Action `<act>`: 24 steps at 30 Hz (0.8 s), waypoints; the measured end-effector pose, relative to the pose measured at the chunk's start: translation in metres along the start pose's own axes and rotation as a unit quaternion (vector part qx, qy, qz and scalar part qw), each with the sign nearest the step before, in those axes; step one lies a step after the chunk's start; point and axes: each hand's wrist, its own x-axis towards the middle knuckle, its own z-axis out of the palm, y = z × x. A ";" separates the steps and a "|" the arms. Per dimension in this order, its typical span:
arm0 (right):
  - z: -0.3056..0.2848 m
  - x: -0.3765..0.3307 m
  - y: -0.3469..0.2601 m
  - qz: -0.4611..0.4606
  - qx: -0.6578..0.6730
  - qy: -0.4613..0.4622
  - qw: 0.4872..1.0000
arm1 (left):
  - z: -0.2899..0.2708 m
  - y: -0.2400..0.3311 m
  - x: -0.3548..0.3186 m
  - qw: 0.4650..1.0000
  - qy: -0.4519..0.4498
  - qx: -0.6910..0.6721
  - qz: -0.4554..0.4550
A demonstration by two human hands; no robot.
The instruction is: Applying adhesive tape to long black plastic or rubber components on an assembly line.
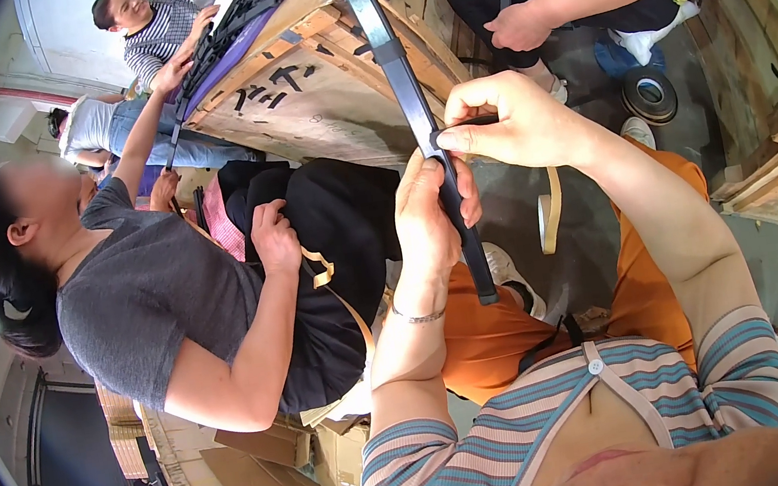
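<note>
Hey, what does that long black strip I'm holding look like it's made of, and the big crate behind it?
The long black strip looks like matte rubber or plastic over a stiff core: dull dark surface, straight, narrow. Left hand and right hand grip it. The crate looks like rough unfinished wood: pale grainy boards.

A long, narrow black strip (409, 93), like a wiper blade with a dark grey spine, is running steeply from above the hands down past them. The left hand (428, 223) is wrapping around its lower stretch, the right hand (515, 118) is pinching a small black piece against it just above, and its lower end is sticking out below the left hand.
</note>
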 end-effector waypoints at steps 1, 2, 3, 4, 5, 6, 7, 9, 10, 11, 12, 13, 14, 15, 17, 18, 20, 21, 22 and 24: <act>0.000 0.000 0.001 -0.003 -0.002 0.002 1.000 | 0.001 0.000 0.000 1.000 0.001 0.000 -0.001; 0.000 0.000 0.002 -0.003 -0.003 0.003 1.000 | 0.002 0.000 0.000 1.000 0.000 0.000 -0.002; 0.000 0.000 0.004 0.001 -0.015 0.011 1.000 | 0.004 0.001 0.000 1.000 -0.001 -0.002 -0.003; 0.000 0.000 0.004 0.004 -0.029 0.020 0.999 | 0.005 0.001 -0.001 1.000 -0.002 -0.003 -0.004; 0.001 -0.001 0.002 0.003 -0.029 0.020 0.999 | 0.006 0.001 -0.001 1.000 -0.003 -0.003 -0.003; 0.004 -0.004 0.000 0.020 -0.019 0.033 0.999 | 0.006 -0.001 -0.002 1.000 0.003 0.008 0.000; 0.007 -0.006 -0.001 0.036 -0.009 0.046 0.998 | 0.005 -0.003 -0.003 1.000 0.009 0.018 0.004; 0.010 -0.006 0.001 0.035 -0.023 0.058 0.997 | 0.005 -0.006 -0.004 1.000 0.009 0.026 0.014; 0.011 -0.005 0.001 0.036 -0.038 0.070 0.996 | 0.004 -0.006 -0.004 0.999 0.010 0.035 0.023; 0.010 -0.005 0.002 0.035 -0.037 0.070 0.996 | 0.005 -0.006 -0.004 0.999 0.010 0.036 0.023; 0.009 -0.004 0.002 0.030 -0.055 0.068 0.996 | 0.005 -0.007 -0.004 0.998 0.013 0.049 0.031; 0.007 -0.004 0.003 0.025 -0.072 0.067 0.995 | 0.006 -0.007 -0.003 0.997 0.017 0.062 0.039; 0.006 -0.003 0.003 0.026 -0.071 0.067 0.995 | 0.006 -0.007 -0.002 0.997 0.017 0.062 0.038; 0.004 -0.002 0.004 0.030 -0.062 0.065 0.995 | 0.007 -0.006 0.000 0.996 0.018 0.078 0.044; 0.002 -0.001 0.005 0.034 -0.053 0.064 0.996 | 0.008 -0.005 0.001 0.994 0.018 0.094 0.051; 0.001 -0.002 0.006 0.039 -0.047 0.059 0.996 | 0.008 -0.006 0.000 0.995 0.021 0.090 0.048; 0.001 -0.004 0.008 0.043 -0.042 0.055 0.997 | 0.006 -0.008 -0.002 0.995 0.023 0.085 0.046; 0.000 -0.004 0.010 0.024 -0.063 0.052 0.996 | 0.005 -0.009 -0.001 0.994 0.021 0.095 0.053; -0.001 -0.004 0.012 0.005 -0.084 0.050 0.995 | 0.004 -0.010 -0.001 0.992 0.019 0.105 0.059; -0.001 -0.003 0.010 -0.007 -0.040 0.042 0.998 | 0.004 -0.008 0.001 0.991 0.027 0.114 0.062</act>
